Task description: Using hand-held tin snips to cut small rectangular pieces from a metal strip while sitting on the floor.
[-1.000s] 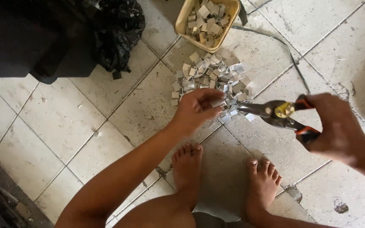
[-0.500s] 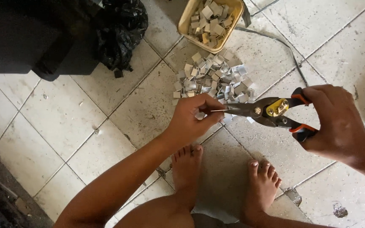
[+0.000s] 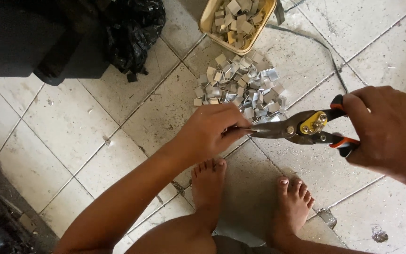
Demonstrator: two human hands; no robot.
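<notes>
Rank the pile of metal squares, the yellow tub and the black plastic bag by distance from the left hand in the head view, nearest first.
From the left hand:
1. Pile of metal squares, on the floor tiles just beyond the knuckles.
2. Black plastic bag, up and to the left, beside the dark furniture.
3. Yellow tub, at the top edge; nearly as far as the bag, too close to call.

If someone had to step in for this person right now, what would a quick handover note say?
Right hand: grips the snips by the orange-and-black handles, blades pointing left.
Left hand: pinches something thin at the blade tips; too small to tell what it is.
Things: a pile of cut pieces lies on the tiled floor just beyond the hands; a yellow tub behind it holds more pieces. A long thin strip trails across the floor at the right.
Done: many pieces cut, judging by the pile and tub.
Left: the piece at the blades is not yet dropped on the pile.
</notes>
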